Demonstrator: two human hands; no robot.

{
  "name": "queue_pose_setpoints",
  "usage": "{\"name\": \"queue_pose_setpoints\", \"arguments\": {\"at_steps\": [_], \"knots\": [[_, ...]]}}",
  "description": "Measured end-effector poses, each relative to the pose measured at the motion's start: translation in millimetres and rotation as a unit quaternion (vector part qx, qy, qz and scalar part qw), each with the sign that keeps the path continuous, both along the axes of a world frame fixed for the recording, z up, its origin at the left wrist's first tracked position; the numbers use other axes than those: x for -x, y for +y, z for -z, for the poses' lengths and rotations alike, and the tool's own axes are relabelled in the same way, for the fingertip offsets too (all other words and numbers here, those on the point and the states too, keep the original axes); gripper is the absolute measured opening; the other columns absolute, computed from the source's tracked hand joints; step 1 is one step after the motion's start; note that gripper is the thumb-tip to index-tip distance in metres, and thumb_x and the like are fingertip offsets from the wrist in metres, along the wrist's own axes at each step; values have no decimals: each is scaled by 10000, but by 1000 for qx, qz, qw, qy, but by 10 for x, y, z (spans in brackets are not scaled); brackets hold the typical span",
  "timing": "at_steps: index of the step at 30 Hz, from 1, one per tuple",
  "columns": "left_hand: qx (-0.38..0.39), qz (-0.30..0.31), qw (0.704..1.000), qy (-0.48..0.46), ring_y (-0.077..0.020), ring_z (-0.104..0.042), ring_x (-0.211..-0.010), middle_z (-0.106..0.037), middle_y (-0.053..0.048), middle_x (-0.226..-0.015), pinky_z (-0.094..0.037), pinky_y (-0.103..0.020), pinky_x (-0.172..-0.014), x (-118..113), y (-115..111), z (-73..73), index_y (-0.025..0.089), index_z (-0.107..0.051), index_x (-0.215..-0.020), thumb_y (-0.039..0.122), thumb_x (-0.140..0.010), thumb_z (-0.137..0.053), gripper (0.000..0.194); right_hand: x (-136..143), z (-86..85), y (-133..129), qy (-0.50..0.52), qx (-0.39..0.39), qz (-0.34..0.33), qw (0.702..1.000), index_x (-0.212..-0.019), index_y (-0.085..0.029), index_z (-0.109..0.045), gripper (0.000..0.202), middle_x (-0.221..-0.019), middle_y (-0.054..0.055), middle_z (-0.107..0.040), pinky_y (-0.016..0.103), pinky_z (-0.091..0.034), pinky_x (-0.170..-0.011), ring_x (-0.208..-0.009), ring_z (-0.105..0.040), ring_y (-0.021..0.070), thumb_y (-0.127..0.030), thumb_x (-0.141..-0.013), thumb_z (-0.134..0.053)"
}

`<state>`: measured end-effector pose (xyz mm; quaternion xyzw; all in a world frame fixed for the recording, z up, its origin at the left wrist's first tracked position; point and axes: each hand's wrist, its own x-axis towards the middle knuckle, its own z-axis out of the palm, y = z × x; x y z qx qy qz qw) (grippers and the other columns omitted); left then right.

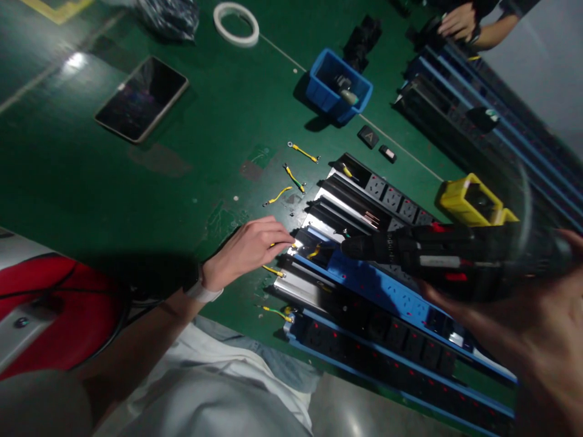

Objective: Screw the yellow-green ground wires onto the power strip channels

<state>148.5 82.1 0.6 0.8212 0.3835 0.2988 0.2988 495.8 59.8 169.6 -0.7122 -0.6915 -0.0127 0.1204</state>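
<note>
My right hand (514,328) grips a black power drill (455,258) that points left over the power strips. At the open end of a blue power strip (364,276), my left hand (255,246) pinches a short yellow-green ground wire (291,245) between thumb and fingers. Below that hand, another yellow wire (273,271) sticks out from a silver-edged strip (307,291). A yellow-green wire (277,313) protrudes from the lowest strip (364,352). Several loose wires with ring ends, among them a yellow one (303,152), lie beyond the strip ends.
A blue bin (339,88) and a yellow bin (471,200) stand on the green table. Farther left are a phone (142,99), a tape roll (235,24) and a dark plastic bag (170,18). Across the table, another person's hand (459,23) rests by more strips (455,97).
</note>
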Motion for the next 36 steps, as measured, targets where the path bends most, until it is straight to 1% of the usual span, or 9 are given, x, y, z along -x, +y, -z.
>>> {"name": "queue_pose_setpoints", "arguments": {"at_steps": [3, 5, 9, 15, 19, 25, 27, 33, 36], "knots": [[6, -10, 1000, 18, -126, -640, -868, -674, -41, -998, -522, -260, -774, 0, -8, 10, 207, -756, -1013, 227, -952, -592, 176, 58, -29, -4, -41, 18, -49, 998, -1465, -204, -196, 1425, -1185, 169, -513, 457, -554, -630, -868, -650, 304, -855, -325, -751], [8, -8, 1000, 23, -118, -638, -846, -659, -40, -1006, -520, -254, -761, 0, -11, 8, 208, -758, -1012, 220, -951, -591, 178, 98, -32, -8, -48, 10, -48, 998, -1463, -216, -195, 1382, -1122, 144, -539, 429, -538, -579, -803, -645, 285, -827, -365, -769], [1, 0, 1000, 25, -125, -639, -862, -657, -38, -1007, -524, -263, -780, -5, -15, 0, 204, -757, -1000, 206, -951, -586, 178, 156, -16, -8, -77, 14, -29, 997, -1446, -223, -212, 1360, -1090, 140, -555, 440, -525, -564, -731, -621, 265, -807, -361, -786], [6, -12, 999, 34, -120, -641, -859, -653, -38, -1020, -526, -264, -789, -15, -19, 1, 198, -751, -1015, 215, -948, -594, 172, 232, -9, -3, -55, 18, -14, 998, -1434, -210, -235, 1354, -1068, 137, -558, 455, -540, -575, -750, -627, 280, -826, -352, -766], [6, -13, 999, 31, -118, -641, -854, -651, -41, -1016, -524, -262, -783, -18, -18, -1, 196, -752, -1014, 224, -952, -587, 178, 313, -31, -8, -18, 31, 10, 999, -1416, -182, -235, 1321, -1025, 134, -563, 426, -531, -558, -743, -633, 284, -758, -372, -806], [4, -11, 1000, 22, -127, -636, -862, -655, -51, -1006, -525, -269, -786, -19, -15, 6, 191, -753, -1012, 232, -955, -582, 185, 300, -29, -8, -69, 32, 20, 997, -1388, -195, -251, 1295, -1037, 146, -543, 431, -501, -521, -709, -613, 282, -684, -335, -826], [6, -12, 1000, 21, -131, -635, -873, -654, -50, -1005, -526, -274, -796, -18, -15, 10, 193, -753, -1014, 226, -954, -583, 184, 298, -26, -8, -65, 40, 27, 997, -1395, -198, -241, 1301, -1040, 147, -543, 434, -500, -520, -704, -613, 281, -661, -333, -831], [12, -12, 1000, 19, -135, -632, -888, -649, -49, -1003, -531, -282, -812, -18, -11, 4, 191, -753, -1009, 230, -954, -585, 181, 418, -81, -16, -39, 57, 54, 996, -1408, -201, -250, 1278, -1106, 168, -549, 458, -520, -569, -813, -642, 337, -599, -347, -842], [11, -10, 1000, 21, -138, -629, -899, -646, -50, -1002, -531, -288, -817, -14, -9, -2, 187, -752, -1009, 225, -956, -581, 183, 448, -101, -28, -19, 56, 61, 996, -1412, -212, -237, 1266, -1113, 155, -537, 472, -534, -595, -842, -645, 339, -588, -367, -845]]}}
